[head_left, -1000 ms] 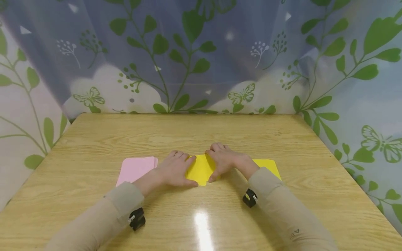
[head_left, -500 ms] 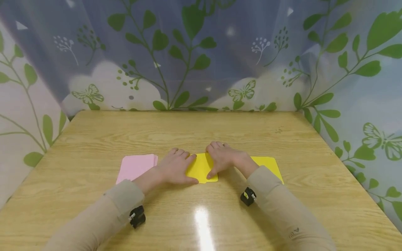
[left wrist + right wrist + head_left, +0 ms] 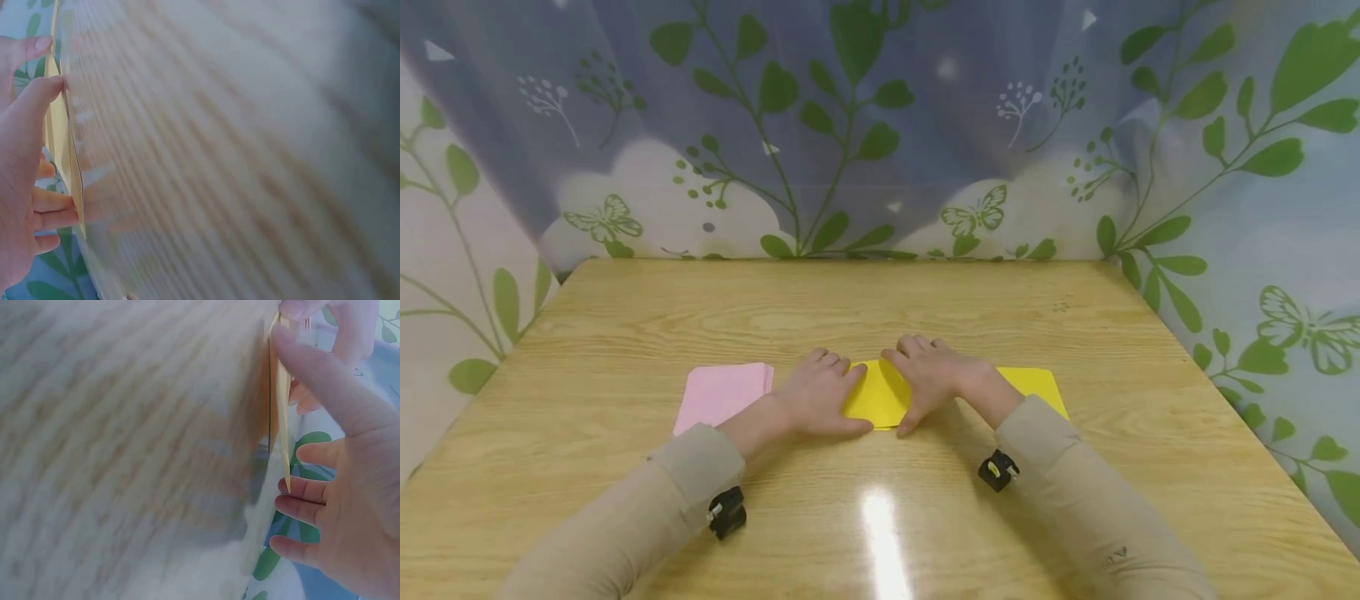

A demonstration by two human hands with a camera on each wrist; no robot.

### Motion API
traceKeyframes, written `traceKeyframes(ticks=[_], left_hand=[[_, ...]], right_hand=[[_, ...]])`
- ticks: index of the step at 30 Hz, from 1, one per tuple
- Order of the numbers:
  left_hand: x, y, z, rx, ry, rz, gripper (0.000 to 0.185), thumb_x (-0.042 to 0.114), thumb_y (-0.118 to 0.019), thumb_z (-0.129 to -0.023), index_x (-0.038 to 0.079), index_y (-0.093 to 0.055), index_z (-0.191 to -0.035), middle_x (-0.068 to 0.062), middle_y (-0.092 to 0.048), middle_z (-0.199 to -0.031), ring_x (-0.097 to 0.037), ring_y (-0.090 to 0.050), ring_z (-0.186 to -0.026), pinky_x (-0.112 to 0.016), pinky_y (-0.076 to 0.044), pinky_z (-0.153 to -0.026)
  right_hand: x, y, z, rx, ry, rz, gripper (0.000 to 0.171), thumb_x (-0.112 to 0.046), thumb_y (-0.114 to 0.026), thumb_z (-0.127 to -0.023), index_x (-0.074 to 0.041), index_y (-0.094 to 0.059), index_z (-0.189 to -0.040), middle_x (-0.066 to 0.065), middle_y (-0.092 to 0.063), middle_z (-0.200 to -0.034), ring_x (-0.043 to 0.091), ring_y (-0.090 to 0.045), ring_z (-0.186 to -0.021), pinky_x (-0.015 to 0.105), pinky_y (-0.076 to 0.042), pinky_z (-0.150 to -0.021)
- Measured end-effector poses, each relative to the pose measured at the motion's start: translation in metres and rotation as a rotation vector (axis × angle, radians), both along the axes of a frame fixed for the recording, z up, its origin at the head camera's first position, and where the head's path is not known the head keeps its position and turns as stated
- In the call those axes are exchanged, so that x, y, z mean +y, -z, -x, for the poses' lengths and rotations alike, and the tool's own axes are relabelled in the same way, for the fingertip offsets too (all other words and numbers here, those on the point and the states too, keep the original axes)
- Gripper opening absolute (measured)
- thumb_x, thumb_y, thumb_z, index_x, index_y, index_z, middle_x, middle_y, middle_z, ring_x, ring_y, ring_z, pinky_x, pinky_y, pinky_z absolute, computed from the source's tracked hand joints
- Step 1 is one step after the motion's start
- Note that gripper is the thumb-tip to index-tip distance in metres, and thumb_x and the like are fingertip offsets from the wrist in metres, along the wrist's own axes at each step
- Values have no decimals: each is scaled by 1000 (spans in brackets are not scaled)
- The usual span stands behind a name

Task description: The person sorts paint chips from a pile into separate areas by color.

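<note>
Both the left hand (image 3: pixel 818 402) and right hand (image 3: pixel 929 379) press flat, straight fingers on the yellow paper (image 3: pixel 877 396), seemingly thin, light, easily creased, best pinched at an edge.

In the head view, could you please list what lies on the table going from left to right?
Pink paper → left hand → folded yellow paper → right hand → yellow sheet showing beyond the right wrist.
</note>
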State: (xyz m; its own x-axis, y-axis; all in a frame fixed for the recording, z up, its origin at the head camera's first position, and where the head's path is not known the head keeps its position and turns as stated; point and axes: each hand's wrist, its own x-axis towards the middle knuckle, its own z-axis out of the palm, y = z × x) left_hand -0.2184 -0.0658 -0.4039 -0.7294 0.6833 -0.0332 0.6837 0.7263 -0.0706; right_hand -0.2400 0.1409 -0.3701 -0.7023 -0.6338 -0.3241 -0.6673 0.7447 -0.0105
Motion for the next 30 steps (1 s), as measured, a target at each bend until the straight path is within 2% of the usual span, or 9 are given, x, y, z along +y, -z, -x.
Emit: traceKeyframes(ticks=[10, 20, 24, 30], left_hand=[[1, -1, 1, -22, 0, 15, 86, 69, -41, -82, 1, -44, -135, -16, -54, -122, -32, -47, -114, -45, -28, -102], [-4, 2, 2, -9, -29, 6, 97, 77, -40, -77, 4, -36, -140, -15, -45, -130, -32, -40, -120, -49, -25, -103], [-5, 0, 3, 21, -32, -17, 101, 78, -42, -74, 3, -35, -141, -17, -42, -133, -33, -37, -122, -50, -24, -103], [-1, -7, 3, 57, -28, -21, 101, 76, -47, -72, -1, -39, -136, -18, -45, -131, -33, -40, -121, -48, -26, -102]], right_hand=[[0, 3, -2, 35, -20, -37, 104, -65, -69, -66, -5, -30, -142, 12, -37, -132, 28, -35, -122, 46, -33, -100], [7, 5, -1, 69, -42, 16, 102, -62, -67, -70, -1, -27, -142, 16, -31, -141, 31, -31, -129, 49, -31, -101], [11, 3, -1, 89, -42, 62, 101, -58, -68, -70, 1, -28, -141, 19, -30, -142, 33, -30, -130, 51, -31, -101], [17, 3, -2, 115, -52, 123, 97, -54, -69, -71, 1, -30, -139, 18, -31, -141, 32, -31, -129, 50, -31, -100]])
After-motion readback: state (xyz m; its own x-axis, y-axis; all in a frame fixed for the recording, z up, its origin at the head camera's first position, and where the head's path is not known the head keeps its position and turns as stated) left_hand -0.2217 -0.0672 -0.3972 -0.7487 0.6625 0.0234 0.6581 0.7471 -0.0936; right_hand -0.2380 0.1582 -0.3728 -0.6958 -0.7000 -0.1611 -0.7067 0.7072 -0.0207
